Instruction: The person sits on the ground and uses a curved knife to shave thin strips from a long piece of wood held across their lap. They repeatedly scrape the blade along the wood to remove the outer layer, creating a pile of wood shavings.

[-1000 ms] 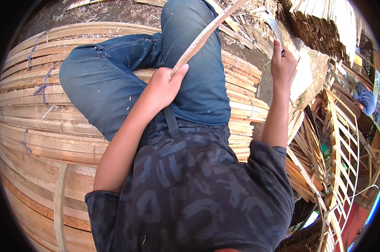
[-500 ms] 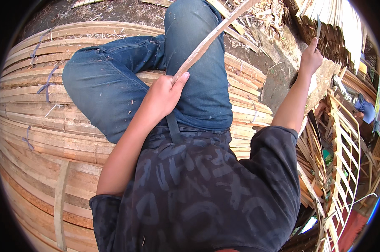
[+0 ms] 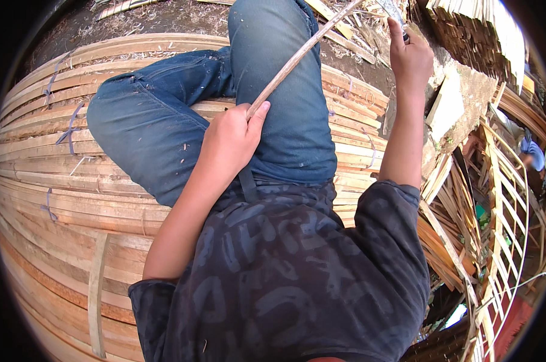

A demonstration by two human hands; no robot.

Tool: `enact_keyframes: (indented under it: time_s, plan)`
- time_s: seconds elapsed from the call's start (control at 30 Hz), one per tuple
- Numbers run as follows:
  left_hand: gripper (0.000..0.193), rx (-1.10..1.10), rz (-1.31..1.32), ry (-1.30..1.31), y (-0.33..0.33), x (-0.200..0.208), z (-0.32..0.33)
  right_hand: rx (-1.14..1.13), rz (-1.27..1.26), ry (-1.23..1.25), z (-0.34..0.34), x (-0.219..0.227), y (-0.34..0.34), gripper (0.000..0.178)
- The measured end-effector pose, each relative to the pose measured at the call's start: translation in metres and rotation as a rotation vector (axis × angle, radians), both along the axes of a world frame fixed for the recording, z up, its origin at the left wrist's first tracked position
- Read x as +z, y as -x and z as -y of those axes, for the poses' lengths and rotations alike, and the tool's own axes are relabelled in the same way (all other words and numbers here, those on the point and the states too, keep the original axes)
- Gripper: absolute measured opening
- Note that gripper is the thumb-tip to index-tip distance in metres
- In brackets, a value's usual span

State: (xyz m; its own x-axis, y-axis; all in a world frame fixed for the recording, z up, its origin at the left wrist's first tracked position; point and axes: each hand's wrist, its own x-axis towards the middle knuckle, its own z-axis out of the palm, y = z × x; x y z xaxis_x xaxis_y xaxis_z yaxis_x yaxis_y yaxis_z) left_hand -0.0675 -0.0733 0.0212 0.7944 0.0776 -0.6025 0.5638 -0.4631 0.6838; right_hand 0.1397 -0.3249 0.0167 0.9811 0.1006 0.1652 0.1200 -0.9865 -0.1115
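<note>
Across one denim-clad leg (image 3: 285, 114), a wooden strip (image 3: 297, 60) slants, its near end gripped in the left hand (image 3: 234, 136); right of it, the right hand (image 3: 412, 60) grasps a knife (image 3: 391, 9).

The top edge cuts off the tips of wooden stick (image 3: 299, 58) and knife (image 3: 391, 8).

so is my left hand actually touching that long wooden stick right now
Touching: the head view shows the left hand closed around the near end of the wooden stick.
</note>
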Motion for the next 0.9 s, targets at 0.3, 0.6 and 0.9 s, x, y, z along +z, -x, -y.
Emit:
enact_keyframes:
  time_s: [0.3, 0.6, 0.9]
  plan:
    - [0.035, -0.136, 0.082, -0.208, 0.004, 0.009, 0.005, 0.239, -0.333, -0.010, -0.052, 0.030, 0.085, 0.055]
    - [0.029, -0.165, 0.099, -0.241, 0.006, 0.007, 0.010, 0.129, -0.246, 0.137, -0.019, 0.031, 0.066, 0.065]
    - [0.029, -0.144, 0.103, -0.229, 0.005, 0.004, 0.014, 0.052, -0.145, 0.180, -0.014, 0.017, 0.055, 0.065]
